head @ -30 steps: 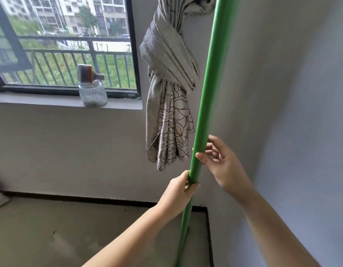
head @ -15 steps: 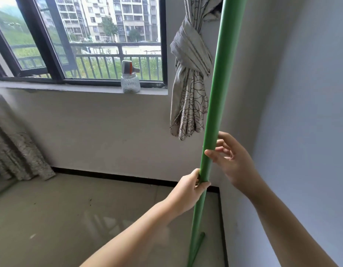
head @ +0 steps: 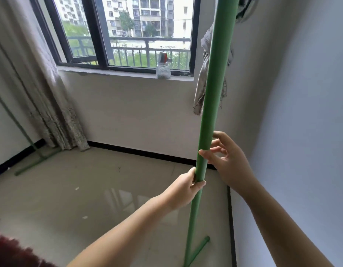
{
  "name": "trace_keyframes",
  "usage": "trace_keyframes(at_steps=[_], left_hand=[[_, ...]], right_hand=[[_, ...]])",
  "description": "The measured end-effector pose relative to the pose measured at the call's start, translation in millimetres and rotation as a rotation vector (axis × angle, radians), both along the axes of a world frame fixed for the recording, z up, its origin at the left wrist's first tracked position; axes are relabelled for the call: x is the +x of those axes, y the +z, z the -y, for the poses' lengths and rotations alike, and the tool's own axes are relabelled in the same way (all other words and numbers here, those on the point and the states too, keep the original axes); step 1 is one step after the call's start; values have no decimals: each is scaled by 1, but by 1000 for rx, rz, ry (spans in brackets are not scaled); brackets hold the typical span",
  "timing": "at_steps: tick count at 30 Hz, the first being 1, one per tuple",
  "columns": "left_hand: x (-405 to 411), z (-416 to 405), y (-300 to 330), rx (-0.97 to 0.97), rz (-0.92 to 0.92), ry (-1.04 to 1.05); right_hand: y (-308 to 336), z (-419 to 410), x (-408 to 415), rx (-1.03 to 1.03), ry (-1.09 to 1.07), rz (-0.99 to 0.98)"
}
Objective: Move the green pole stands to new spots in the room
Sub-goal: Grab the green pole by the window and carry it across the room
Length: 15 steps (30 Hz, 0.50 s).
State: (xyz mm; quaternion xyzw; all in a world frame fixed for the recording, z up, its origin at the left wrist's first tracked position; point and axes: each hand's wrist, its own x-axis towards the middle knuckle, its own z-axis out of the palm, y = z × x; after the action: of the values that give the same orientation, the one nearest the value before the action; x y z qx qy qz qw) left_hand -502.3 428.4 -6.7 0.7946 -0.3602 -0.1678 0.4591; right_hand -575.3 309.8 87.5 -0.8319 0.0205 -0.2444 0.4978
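Observation:
A tall green pole stand (head: 213,89) rises upright near the room's right corner, its foot bar (head: 197,251) resting on the floor close to the right wall. My left hand (head: 188,187) is closed around the pole at mid height. My right hand (head: 227,162) is just above it, thumb pressed on the pole's front and fingers spread loosely behind it. A second green pole stand (head: 30,143) leans at the far left by the long curtain, its base (head: 37,162) lying on the floor.
A window with a glass spray bottle (head: 163,67) on the sill fills the back wall. A knotted curtain (head: 202,89) hangs behind the pole. A long curtain (head: 32,78) drapes at the left. Tiled floor (head: 101,189) spreads across the middle.
The view has pulled back and swung left, showing more floor, the left curtain and the second stand. Both hands keep the same places on the pole.

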Motion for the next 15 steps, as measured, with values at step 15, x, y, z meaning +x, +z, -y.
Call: trace_keyframes(at_steps=[15], left_hand=[[-207, -202, 4, 33, 74, 125]], right_hand=[[0, -199, -191, -65, 64, 30]])
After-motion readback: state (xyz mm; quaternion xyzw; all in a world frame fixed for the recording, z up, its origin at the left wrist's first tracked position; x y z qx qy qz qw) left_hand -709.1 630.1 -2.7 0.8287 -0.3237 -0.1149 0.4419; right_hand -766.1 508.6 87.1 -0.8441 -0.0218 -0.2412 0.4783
